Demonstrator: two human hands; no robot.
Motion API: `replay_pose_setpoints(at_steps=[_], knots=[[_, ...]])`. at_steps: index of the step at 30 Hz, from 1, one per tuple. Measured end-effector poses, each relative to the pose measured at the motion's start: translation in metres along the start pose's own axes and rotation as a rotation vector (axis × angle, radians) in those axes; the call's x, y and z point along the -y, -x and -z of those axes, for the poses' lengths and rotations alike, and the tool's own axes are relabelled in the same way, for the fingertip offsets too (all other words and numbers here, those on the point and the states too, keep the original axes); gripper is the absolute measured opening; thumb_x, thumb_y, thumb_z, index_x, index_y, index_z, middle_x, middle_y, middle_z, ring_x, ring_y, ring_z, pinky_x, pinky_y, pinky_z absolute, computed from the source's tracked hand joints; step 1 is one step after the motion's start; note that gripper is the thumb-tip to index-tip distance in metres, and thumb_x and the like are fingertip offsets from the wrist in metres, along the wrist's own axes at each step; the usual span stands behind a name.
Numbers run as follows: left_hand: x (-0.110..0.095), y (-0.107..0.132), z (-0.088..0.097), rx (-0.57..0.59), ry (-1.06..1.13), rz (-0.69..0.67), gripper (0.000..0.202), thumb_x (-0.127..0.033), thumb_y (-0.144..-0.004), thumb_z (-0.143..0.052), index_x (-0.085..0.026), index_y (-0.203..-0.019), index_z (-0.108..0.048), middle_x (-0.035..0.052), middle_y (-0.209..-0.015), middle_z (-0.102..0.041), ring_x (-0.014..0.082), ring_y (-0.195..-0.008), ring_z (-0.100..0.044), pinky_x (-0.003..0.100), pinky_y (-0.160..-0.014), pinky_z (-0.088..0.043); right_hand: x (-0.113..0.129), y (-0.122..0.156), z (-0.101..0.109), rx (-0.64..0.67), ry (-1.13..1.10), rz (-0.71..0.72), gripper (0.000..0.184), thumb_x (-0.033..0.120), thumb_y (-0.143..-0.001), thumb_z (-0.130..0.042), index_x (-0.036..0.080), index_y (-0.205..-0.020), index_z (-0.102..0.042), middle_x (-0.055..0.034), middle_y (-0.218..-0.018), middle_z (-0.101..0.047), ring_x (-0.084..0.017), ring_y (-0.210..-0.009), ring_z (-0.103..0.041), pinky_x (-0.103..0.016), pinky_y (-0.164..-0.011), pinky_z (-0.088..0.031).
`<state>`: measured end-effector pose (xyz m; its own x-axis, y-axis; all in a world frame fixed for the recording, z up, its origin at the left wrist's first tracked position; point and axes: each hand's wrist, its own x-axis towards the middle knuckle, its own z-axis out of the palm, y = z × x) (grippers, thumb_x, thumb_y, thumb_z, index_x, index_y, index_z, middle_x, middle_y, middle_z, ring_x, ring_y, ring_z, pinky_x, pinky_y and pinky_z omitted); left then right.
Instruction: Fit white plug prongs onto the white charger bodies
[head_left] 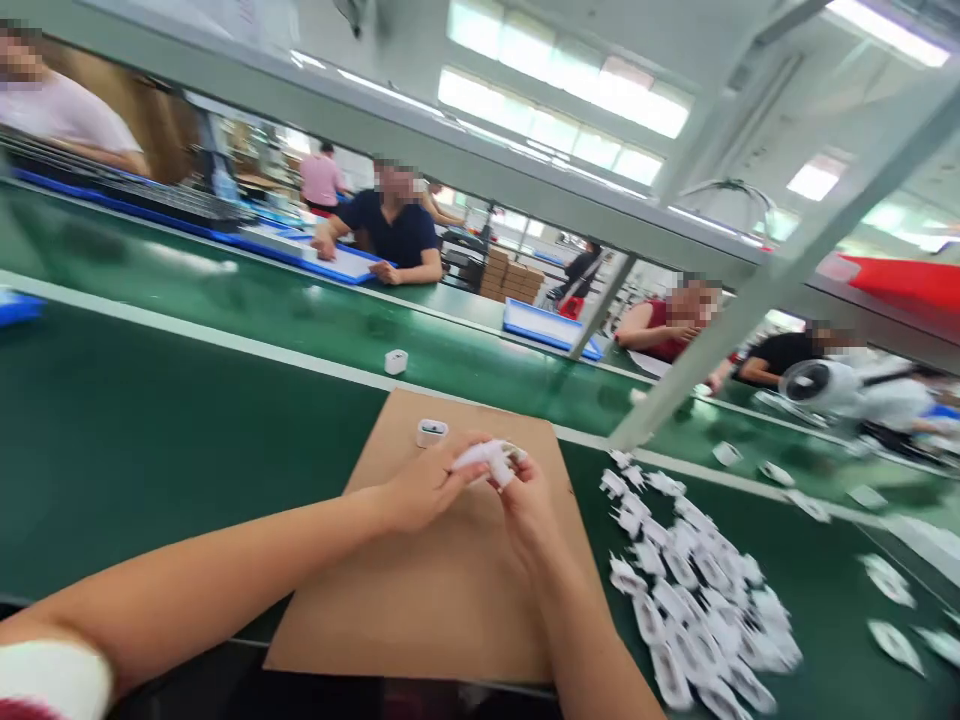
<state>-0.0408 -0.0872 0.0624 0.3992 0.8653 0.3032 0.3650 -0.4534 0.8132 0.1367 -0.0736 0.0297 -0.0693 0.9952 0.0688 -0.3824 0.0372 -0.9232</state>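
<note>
My left hand (pixel 429 488) reaches in over the sheet of brown cardboard (pixel 420 610), its fingers closed on a white plastic charger part (pixel 472 458). My right hand (pixel 529 505) meets it fingertip to fingertip, pinching a white plug piece (pixel 501 466) against that part. Blur and fingers hide where the two pieces touch. Just beyond my left hand a white charger housing (pixel 432 433) stands on the cardboard, with something dark and green inside its open top.
A heap of white plug parts (pixel 697 590) lies on the green bench at my right. Another white housing (pixel 396 362) sits on the green belt (pixel 330 335) ahead. A slanting grey post (pixel 705 350) rises at the right. Several people work across the belt near blue trays (pixel 551 325).
</note>
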Motion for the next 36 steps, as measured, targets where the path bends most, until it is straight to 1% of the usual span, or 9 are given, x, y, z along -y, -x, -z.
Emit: replay_pose_setpoints(at_steps=[4,9,13,16,20,23,25,29,36], knots=[[-0.002,0.02,0.008,0.098,0.018,0.062,0.044,-0.05,-0.105,-0.041,-0.023,-0.14,-0.048,0.0099,-0.131,-0.061,0.0239,-0.115,-0.057,0.039,-0.105,-0.045,-0.007,0.008,0.0,-0.011,0.121,0.02,0.043,0.04,-0.066,-0.091,0.022,-0.101,-0.074,-0.0061,-0.103,-0.077,-0.019,-0.092,-0.071,-0.03,-0.082,-0.058],[0.011,0.06,0.015,0.071,-0.043,0.13,0.041,-0.05,-0.103,-0.046,-0.024,-0.134,-0.052,0.0111,-0.133,-0.054,0.026,-0.124,-0.05,0.044,-0.111,-0.04,-0.017,0.026,-0.009,0.102,0.388,0.1,0.032,0.042,-0.07,-0.086,0.021,-0.091,-0.075,-0.0077,-0.09,-0.077,-0.022,-0.078,-0.071,-0.03,-0.064,-0.059],[0.026,0.081,0.018,0.097,0.124,0.269,0.034,-0.044,-0.098,-0.056,-0.02,-0.122,-0.055,0.0058,-0.106,-0.064,0.0202,-0.096,-0.059,0.036,-0.089,-0.049,-0.027,0.031,-0.02,0.185,0.572,0.253,0.021,0.035,-0.072,-0.081,0.023,-0.088,-0.079,-0.0062,-0.085,-0.077,-0.023,-0.075,-0.071,-0.034,-0.07,-0.061],[0.029,0.09,0.023,0.049,0.181,0.222,0.029,-0.038,-0.091,-0.066,-0.018,-0.112,-0.061,0.0055,-0.107,-0.069,0.0196,-0.094,-0.063,0.034,-0.089,-0.051,-0.032,0.033,-0.025,0.294,0.665,0.361,0.022,0.03,-0.075,-0.075,0.027,-0.096,-0.082,-0.0047,-0.087,-0.076,-0.023,-0.078,-0.072,-0.034,-0.073,-0.061],[0.032,0.101,0.028,0.067,0.224,0.181,0.036,-0.037,-0.084,-0.075,-0.018,-0.114,-0.066,0.0079,-0.113,-0.072,0.0218,-0.1,-0.068,0.035,-0.093,-0.054,-0.036,0.04,-0.031,0.345,0.702,0.403,0.019,0.027,-0.081,-0.073,0.029,-0.097,-0.082,-0.0028,-0.082,-0.072,-0.021,-0.077,-0.07,-0.031,-0.071,-0.059],[0.037,0.102,0.028,0.045,0.268,0.183,0.057,-0.038,-0.081,-0.079,-0.018,-0.132,-0.061,0.0085,-0.117,-0.071,0.023,-0.106,-0.068,0.038,-0.099,-0.054,-0.037,0.045,-0.035,0.33,0.681,0.438,0.019,0.026,-0.082,-0.072,0.028,-0.098,-0.08,-0.0038,-0.088,-0.073,-0.022,-0.081,-0.071,-0.032,-0.074,-0.059],[0.038,0.099,0.027,0.034,0.261,0.19,0.058,-0.04,-0.084,-0.076,-0.019,-0.135,-0.06,0.0094,-0.121,-0.071,0.0237,-0.11,-0.068,0.039,-0.102,-0.053,-0.034,0.046,-0.037,0.318,0.662,0.425,0.019,0.027,-0.082,-0.073,0.026,-0.1,-0.079,-0.005,-0.094,-0.075,-0.022,-0.084,-0.072,-0.034,-0.078,-0.06],[0.033,0.087,0.023,0.01,0.114,0.192,0.038,-0.047,-0.088,-0.071,-0.017,-0.112,-0.072,0.0087,-0.112,-0.074,0.0249,-0.106,-0.067,0.038,-0.101,-0.051,-0.022,0.044,-0.037,0.324,0.689,0.366,0.021,0.027,-0.083,-0.073,0.024,-0.103,-0.079,-0.0066,-0.097,-0.076,-0.023,-0.091,-0.072,-0.035,-0.084,-0.058],[0.042,0.076,0.018,-0.049,0.108,0.24,0.043,-0.058,-0.083,-0.072,-0.021,-0.102,-0.075,0.0029,-0.099,-0.075,0.0215,-0.092,-0.068,0.03,-0.086,-0.054,-0.023,0.031,-0.032,0.265,1.114,0.501,0.022,0.008,-0.072,-0.063,0.021,-0.085,-0.075,-0.0049,-0.081,-0.067,-0.023,-0.085,-0.062,-0.033,-0.076,-0.051]])
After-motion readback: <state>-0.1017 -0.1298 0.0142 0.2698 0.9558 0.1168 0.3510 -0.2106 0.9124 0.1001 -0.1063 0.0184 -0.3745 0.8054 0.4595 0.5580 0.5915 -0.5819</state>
